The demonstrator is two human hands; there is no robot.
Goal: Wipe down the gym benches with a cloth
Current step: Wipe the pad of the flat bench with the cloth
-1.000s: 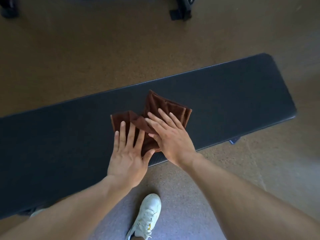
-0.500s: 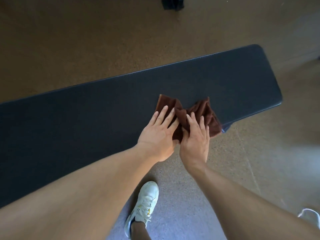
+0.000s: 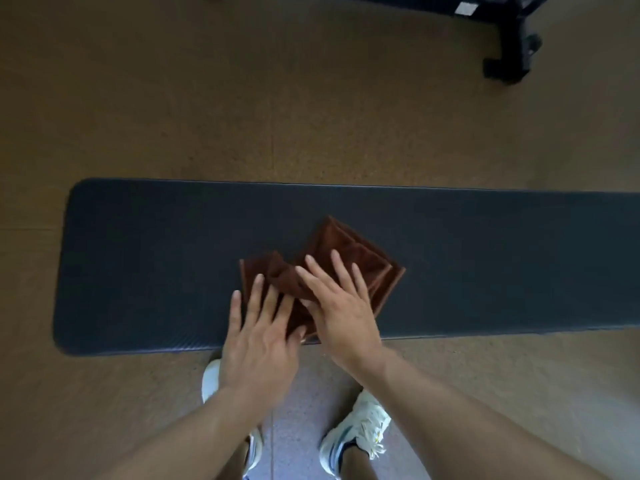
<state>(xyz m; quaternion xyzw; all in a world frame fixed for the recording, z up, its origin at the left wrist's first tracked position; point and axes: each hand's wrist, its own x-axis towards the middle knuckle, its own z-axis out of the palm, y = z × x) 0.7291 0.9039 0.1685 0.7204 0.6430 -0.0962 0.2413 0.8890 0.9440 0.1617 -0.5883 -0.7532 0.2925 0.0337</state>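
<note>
A long dark padded gym bench (image 3: pixel 156 265) lies across the view, its left end rounded and in sight. On its near half lies a brown folded cloth (image 3: pixel 349 251), bunched in the middle. My left hand (image 3: pixel 259 334) presses flat on the cloth's left part with straight, spread fingers. My right hand (image 3: pixel 343 306) lies flat on the cloth's right part, fingers straight and pointing away from me. Both palms hang over the bench's near edge. The cloth's near corner is hidden under my hands.
The floor (image 3: pixel 242 98) is tan cork-like matting. A black equipment frame with feet (image 3: pixel 512 46) stands at the far right. My two white sneakers (image 3: pixel 356 434) stand on the floor just in front of the bench.
The cloth and both hands have slid left along the bench, from near its right end towards its left end. The view has swung so the bench's left end shows.
</note>
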